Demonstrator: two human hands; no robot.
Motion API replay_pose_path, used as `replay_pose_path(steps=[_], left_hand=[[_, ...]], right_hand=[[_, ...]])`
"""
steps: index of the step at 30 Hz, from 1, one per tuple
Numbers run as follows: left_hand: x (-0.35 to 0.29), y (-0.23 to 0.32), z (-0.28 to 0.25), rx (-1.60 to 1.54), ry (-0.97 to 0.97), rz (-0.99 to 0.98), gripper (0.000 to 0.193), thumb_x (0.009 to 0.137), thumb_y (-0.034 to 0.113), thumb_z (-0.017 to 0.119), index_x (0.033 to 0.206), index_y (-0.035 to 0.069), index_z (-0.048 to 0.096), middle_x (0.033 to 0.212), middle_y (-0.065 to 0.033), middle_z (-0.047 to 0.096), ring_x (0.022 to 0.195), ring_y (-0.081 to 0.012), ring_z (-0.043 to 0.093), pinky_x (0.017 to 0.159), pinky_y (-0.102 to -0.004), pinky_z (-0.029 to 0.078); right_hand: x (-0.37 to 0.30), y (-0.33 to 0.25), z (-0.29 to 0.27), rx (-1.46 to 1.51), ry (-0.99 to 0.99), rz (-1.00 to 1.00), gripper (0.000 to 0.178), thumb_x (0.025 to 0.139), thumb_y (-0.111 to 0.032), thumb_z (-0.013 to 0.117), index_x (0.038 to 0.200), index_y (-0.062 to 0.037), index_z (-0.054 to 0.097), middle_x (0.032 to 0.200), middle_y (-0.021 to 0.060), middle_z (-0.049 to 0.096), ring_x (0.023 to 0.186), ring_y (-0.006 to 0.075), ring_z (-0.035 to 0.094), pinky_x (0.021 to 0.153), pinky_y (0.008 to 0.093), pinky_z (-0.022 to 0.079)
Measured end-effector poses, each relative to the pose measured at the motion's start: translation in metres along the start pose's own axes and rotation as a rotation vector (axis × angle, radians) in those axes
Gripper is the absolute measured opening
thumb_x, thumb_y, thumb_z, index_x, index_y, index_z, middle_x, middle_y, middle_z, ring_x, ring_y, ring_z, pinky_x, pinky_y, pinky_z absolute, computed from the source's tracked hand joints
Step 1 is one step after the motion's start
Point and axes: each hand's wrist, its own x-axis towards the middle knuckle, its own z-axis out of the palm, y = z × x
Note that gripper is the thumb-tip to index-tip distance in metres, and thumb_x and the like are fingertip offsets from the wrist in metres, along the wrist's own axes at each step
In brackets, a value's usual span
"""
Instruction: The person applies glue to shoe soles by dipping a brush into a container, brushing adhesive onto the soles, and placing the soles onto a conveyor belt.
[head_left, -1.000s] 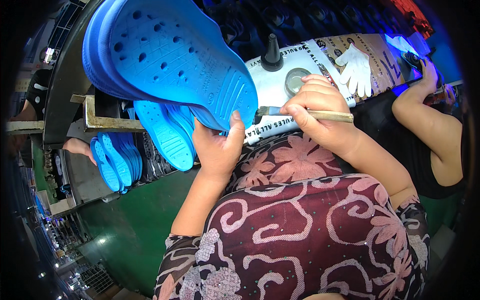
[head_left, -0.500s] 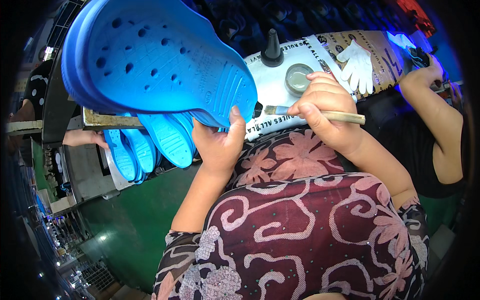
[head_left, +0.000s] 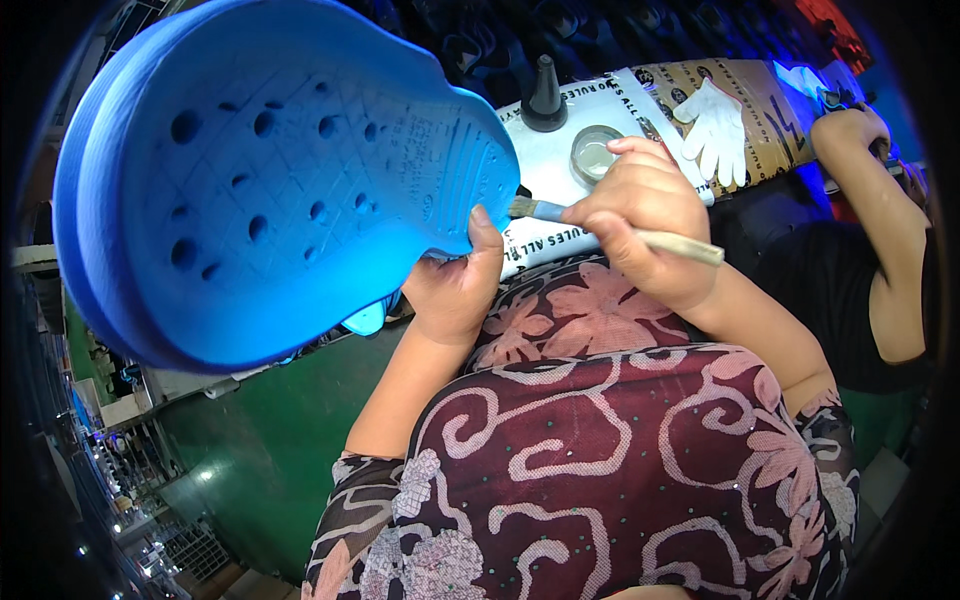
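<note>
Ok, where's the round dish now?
In the head view, the dish sits on the white sheet, right of centre in the upper part, between the black cone and the right hand.

The blue sole (head_left: 290, 190) is held raised, its top face showing: dark holes across the broad left end, ribs at the narrow right end. Right of it, the pale-handled brush (head_left: 547, 210) slants, bristles at the narrow end's edge, contact unclear.

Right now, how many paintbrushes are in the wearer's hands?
1: the paintbrush in the right hand, its bristles by the narrow end of the stacked blue shoe pieces in the left hand. Anything behind those pieces is hidden.
</note>
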Motion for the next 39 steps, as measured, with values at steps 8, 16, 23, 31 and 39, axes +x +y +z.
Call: replay_pose_path(steps=[8, 16, 23, 31, 39], left_hand=[[0.001, -0.004, -0.002, 0.007, 0.010, 0.036, 0.029, 0.082, -0.001, 0.062, 0.109, -0.006, 0.051, 0.103, -0.0129, 0.060, 0.092, -0.0203, 0.060, 0.080, -0.0311, 0.048], [0.003, 0.001, -0.004, 0.064, -0.023, 0.013, 0.027, 0.082, 0.001, 0.063, 0.106, -0.005, 0.053, 0.100, -0.0148, 0.061, 0.088, -0.0212, 0.062, 0.078, -0.0305, 0.049], [0.006, 0.010, -0.006, 0.086, 0.007, -0.079, 0.034, 0.080, 0.002, 0.063, 0.109, -0.006, 0.047, 0.099, -0.0133, 0.060, 0.088, -0.0191, 0.059, 0.081, -0.0301, 0.047], [0.007, 0.018, -0.009, -0.006, -0.001, -0.224, 0.036, 0.081, 0.002, 0.063, 0.111, -0.005, 0.044, 0.102, -0.0121, 0.058, 0.092, -0.0173, 0.057, 0.086, -0.0303, 0.045], [0.012, 0.023, -0.014, 0.056, -0.056, -0.325, 0.037, 0.082, 0.004, 0.062, 0.113, -0.005, 0.045, 0.105, -0.0133, 0.058, 0.094, -0.0182, 0.058, 0.087, -0.0308, 0.044]], right_hand=[[0.000, -0.004, -0.005, 0.035, 0.010, 0.025, 0.016, 0.084, -0.017, 0.061, 0.071, -0.0088, 0.066, 0.062, 0.0024, 0.058, 0.062, 0.0205, 0.055, 0.085, 0.0386, 0.040], [-0.003, -0.002, -0.001, 0.014, -0.038, 0.048, 0.020, 0.086, -0.016, 0.058, 0.070, -0.0069, 0.064, 0.066, 0.0028, 0.062, 0.064, 0.0199, 0.057, 0.084, 0.0386, 0.041], [0.000, 0.000, 0.001, 0.034, -0.045, 0.089, 0.018, 0.085, -0.012, 0.057, 0.070, -0.0043, 0.064, 0.067, 0.0031, 0.064, 0.064, 0.0216, 0.058, 0.086, 0.0395, 0.041], [-0.002, -0.004, -0.006, 0.085, 0.076, 0.146, 0.016, 0.084, -0.012, 0.058, 0.071, -0.0052, 0.065, 0.067, 0.0034, 0.063, 0.067, 0.0196, 0.056, 0.083, 0.0384, 0.041], [-0.001, 0.006, -0.008, 0.093, -0.034, 0.255, 0.023, 0.090, -0.013, 0.051, 0.073, -0.0030, 0.063, 0.071, 0.0047, 0.061, 0.071, 0.0177, 0.055, 0.095, 0.0390, 0.036]])
